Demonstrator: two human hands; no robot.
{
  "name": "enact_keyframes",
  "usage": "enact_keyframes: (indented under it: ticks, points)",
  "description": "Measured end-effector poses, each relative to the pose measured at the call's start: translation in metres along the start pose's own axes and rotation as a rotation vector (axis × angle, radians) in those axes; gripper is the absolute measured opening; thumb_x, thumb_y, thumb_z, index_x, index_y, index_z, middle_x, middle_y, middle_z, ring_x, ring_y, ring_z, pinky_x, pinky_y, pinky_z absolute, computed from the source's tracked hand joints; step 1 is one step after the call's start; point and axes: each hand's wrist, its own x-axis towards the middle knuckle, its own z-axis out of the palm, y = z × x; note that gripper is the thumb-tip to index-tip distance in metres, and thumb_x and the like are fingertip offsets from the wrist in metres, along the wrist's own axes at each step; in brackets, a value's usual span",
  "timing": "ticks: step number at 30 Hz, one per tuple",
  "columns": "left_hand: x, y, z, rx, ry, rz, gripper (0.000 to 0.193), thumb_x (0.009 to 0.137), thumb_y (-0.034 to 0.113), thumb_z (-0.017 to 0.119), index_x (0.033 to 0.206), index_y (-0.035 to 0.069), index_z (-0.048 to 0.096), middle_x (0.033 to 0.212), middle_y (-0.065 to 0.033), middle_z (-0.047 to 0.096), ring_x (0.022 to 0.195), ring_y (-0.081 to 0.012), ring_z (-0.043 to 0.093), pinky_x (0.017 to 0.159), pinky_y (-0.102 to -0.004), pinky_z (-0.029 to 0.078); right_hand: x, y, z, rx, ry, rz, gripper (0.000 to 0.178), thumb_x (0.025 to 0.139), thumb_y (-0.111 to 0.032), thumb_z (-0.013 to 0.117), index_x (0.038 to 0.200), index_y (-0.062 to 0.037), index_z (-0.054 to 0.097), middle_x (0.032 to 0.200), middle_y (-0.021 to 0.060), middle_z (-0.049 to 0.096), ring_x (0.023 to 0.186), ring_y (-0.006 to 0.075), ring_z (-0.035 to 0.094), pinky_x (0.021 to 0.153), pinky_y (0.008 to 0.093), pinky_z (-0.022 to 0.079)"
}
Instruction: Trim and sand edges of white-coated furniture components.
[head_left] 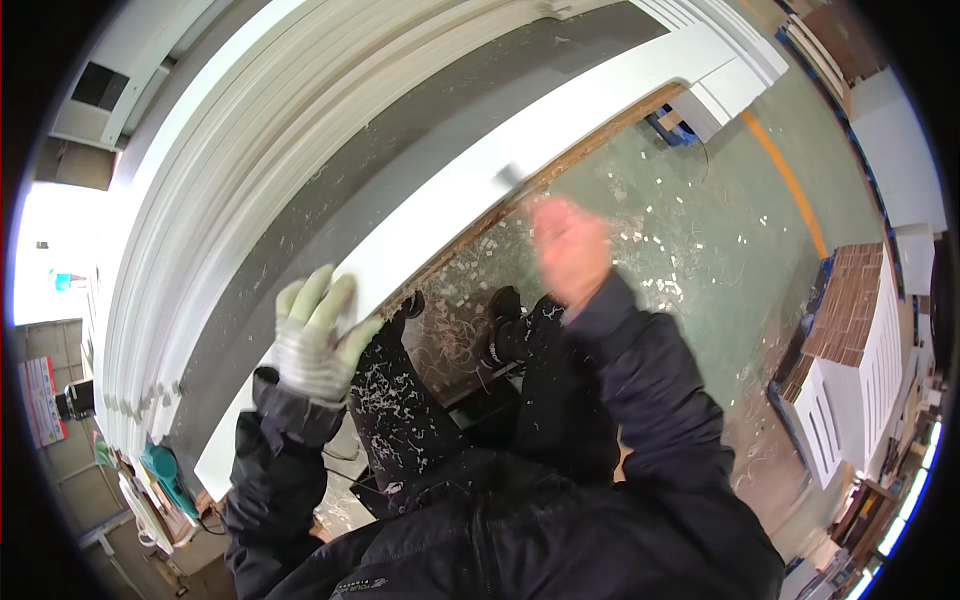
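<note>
One knit-gloved left hand (316, 338) touches a board (440, 232) — long, white, flat.

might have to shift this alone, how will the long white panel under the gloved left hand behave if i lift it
The long white flat panel is probably fairly stiff, given its solid-looking brown edge. Its length and narrowness could make it awkward, apt to dip if gripped at one end. Being smooth-looking, it may be slippery.

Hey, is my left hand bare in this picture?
No, the left hand wears a pale glove with greenish fingers, which lie over the white panel.
</note>
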Motion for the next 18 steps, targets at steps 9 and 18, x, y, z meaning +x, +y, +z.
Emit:
enact_keyframes:
  ticks: [9, 18]
  points:
    - [-0.049, -0.025, -0.032, 0.053, -0.094, -0.097, 0.076, 0.071, 0.038, 0.087, 0.132, 0.004, 0.058, 0.134, -0.0214, 0.058, 0.119, -0.0391, 0.055, 0.1, -0.0507, 0.047, 0.021, -0.005, -0.015, 0.181, -0.144, 0.384, 0.044, 0.104, -0.038, 0.052, 0.08, -0.0041, 0.066, 0.058, 0.0099, 0.059, 0.048, 0.021, 0.054, 0.047, 0.0368, 0.042]
    - [-0.006, -0.004, -0.005, -0.102, -0.067, -0.083, 0.085, 0.063, 0.035, 0.091, 0.133, 0.003, 0.055, 0.135, -0.0247, 0.056, 0.12, -0.0405, 0.054, 0.101, -0.05, 0.046, -0.044, -0.067, 0.048, 0.152, -0.529, 0.067, 0.028, 0.104, -0.023, 0.053, 0.104, -0.0011, 0.071, 0.061, 0.0078, 0.062, 0.051, 0.0157, 0.057, 0.047, 0.0357, 0.047]
